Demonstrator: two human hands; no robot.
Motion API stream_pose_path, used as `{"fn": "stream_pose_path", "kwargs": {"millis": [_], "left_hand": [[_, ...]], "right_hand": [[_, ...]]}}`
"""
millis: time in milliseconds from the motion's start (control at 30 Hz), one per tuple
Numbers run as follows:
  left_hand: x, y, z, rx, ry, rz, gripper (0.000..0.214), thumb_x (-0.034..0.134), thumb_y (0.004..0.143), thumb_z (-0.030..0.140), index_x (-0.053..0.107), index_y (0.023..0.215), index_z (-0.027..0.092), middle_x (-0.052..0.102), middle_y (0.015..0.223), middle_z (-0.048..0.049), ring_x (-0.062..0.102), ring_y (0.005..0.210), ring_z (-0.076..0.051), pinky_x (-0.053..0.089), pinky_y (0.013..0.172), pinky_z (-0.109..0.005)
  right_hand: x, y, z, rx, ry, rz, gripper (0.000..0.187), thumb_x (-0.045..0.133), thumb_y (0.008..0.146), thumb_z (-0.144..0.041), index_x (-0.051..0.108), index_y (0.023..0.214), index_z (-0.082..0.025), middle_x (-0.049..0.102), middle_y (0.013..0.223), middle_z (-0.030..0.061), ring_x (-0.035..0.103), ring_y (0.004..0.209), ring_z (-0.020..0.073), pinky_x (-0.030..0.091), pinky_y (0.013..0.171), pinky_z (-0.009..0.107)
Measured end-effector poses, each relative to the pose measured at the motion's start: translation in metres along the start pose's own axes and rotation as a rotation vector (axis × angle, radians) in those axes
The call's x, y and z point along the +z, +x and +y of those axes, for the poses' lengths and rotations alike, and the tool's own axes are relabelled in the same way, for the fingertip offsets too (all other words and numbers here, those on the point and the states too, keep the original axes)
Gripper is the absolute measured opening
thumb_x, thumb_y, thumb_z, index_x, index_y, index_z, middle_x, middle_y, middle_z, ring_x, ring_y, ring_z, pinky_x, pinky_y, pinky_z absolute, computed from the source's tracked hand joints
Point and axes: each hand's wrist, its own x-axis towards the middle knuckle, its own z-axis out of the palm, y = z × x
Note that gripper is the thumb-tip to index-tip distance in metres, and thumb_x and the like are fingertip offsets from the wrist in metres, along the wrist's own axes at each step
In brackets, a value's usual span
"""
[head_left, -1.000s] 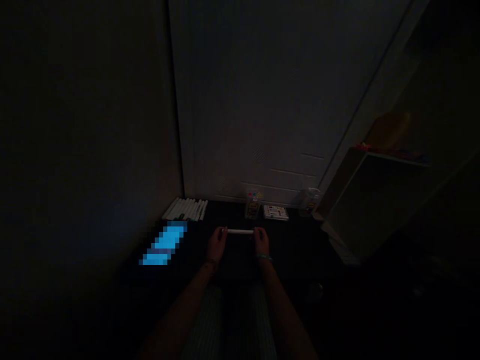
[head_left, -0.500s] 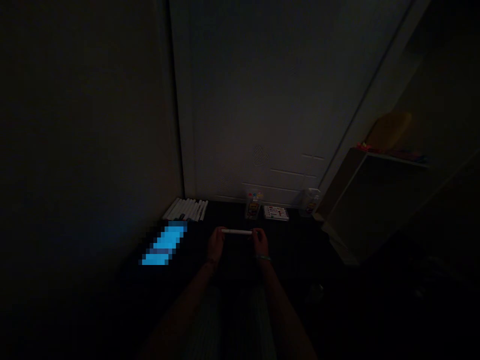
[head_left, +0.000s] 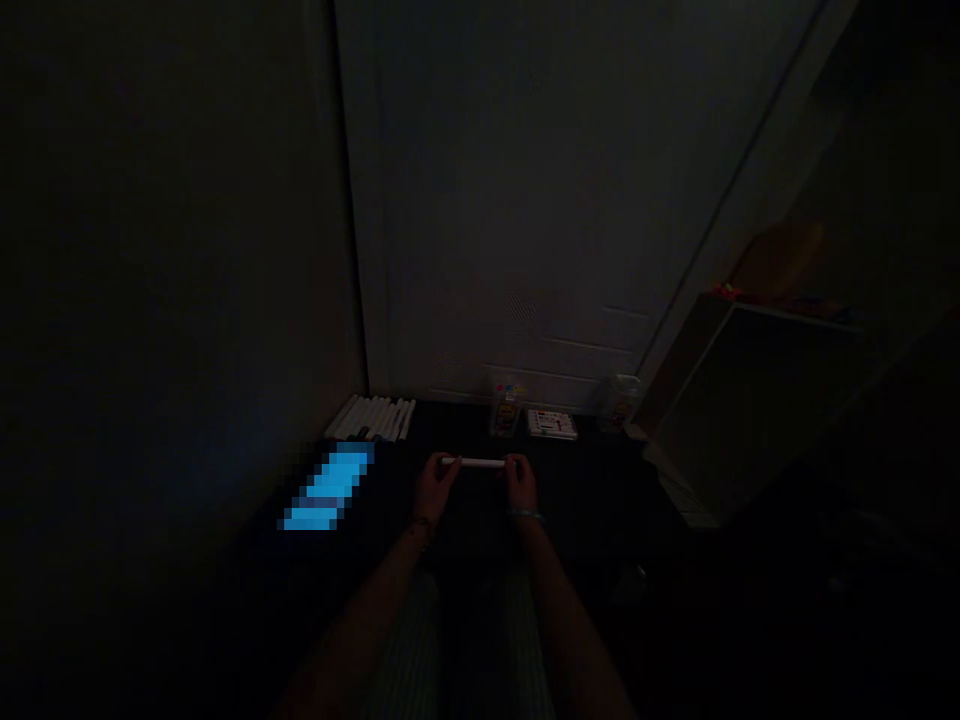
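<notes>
I count one white marker (head_left: 480, 462) between my two hands, two clear plastic containers, one flat printed box (head_left: 552, 424), one glowing screen (head_left: 330, 488) and a row of roughly ten white pens (head_left: 375, 416), too dim to number exactly. My left hand (head_left: 433, 487) pinches one end of the marker and my right hand (head_left: 522, 485) pinches the other, fingers narrow around it on both sides. It is slim, straight and pale, lying level and parallel to the back edge of the desk (head_left: 592, 490), over its middle; whether it touches the top I cannot tell. A band circles each of my wrists. The desk is black, and its front edge melts into the dark. The pens lie side by side at the back left corner, with the blue, pixelated screen just in front of them by the left edge. Along the back edge stand the container with coloured tips (head_left: 506, 414), the box just beside it, and the second container (head_left: 621, 405) near the back right corner. Behind rises a grey panel (head_left: 487, 200) with raised lines and hatched patches; to the right, a shelf unit (head_left: 697, 375) bears a dull orange object (head_left: 784, 262).
</notes>
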Motion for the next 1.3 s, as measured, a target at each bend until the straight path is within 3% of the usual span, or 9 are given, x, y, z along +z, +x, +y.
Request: {"fn": "stream_pose_path", "kwargs": {"millis": [200,400,800,1067,1300], "left_hand": [[0.002,0.000,-0.003,-0.004,0.038,-0.005,0.040,0.052,0.065,0.053,0.055,0.085,0.018,0.056,0.065,0.0020,0.052,0.061,-0.012,0.038,0.054,-0.021],[0.002,-0.001,-0.006,0.017,0.095,-0.007,0.039,0.051,0.066,0.053,0.055,0.085,0.019,0.054,0.061,0.0034,0.050,0.056,-0.011,0.036,0.051,-0.020],[0.002,-0.004,0.009,-0.015,0.100,0.008,0.039,0.051,0.065,0.053,0.056,0.083,0.019,0.057,0.063,0.0023,0.052,0.058,-0.012,0.038,0.053,-0.022],[0.002,-0.003,0.003,-0.009,0.096,0.013,0.040,0.051,0.066,0.054,0.056,0.084,0.019,0.056,0.062,0.0023,0.051,0.058,-0.012,0.037,0.052,-0.021],[0.001,-0.002,-0.001,0.020,0.092,-0.029,0.039,0.049,0.068,0.053,0.055,0.084,0.019,0.057,0.063,0.0023,0.052,0.059,-0.012,0.037,0.053,-0.021]], "right_hand": [[0.009,-0.002,0.000,-0.092,-0.108,0.003,0.030,0.056,0.068,-0.041,0.053,0.089,-0.020,0.056,0.073,-0.0008,0.050,0.064,0.0125,0.039,0.060,0.022],[0.012,-0.001,0.000,-0.094,-0.148,0.048,0.035,0.061,0.063,-0.041,0.053,0.090,-0.020,0.056,0.075,0.0000,0.050,0.065,0.0129,0.039,0.061,0.023],[0.008,-0.004,-0.004,-0.194,-0.194,0.031,0.028,0.050,0.075,-0.037,0.052,0.096,-0.019,0.056,0.092,0.0049,0.052,0.082,0.0155,0.039,0.075,0.027],[0.008,-0.004,0.000,-0.204,-0.201,0.007,0.034,0.056,0.070,-0.037,0.051,0.099,-0.020,0.056,0.095,0.0042,0.051,0.086,0.0161,0.039,0.075,0.026],[0.006,-0.003,0.001,-0.221,-0.189,0.007,0.028,0.049,0.076,-0.036,0.052,0.098,-0.020,0.056,0.095,0.0049,0.051,0.089,0.0160,0.038,0.079,0.027]]}}
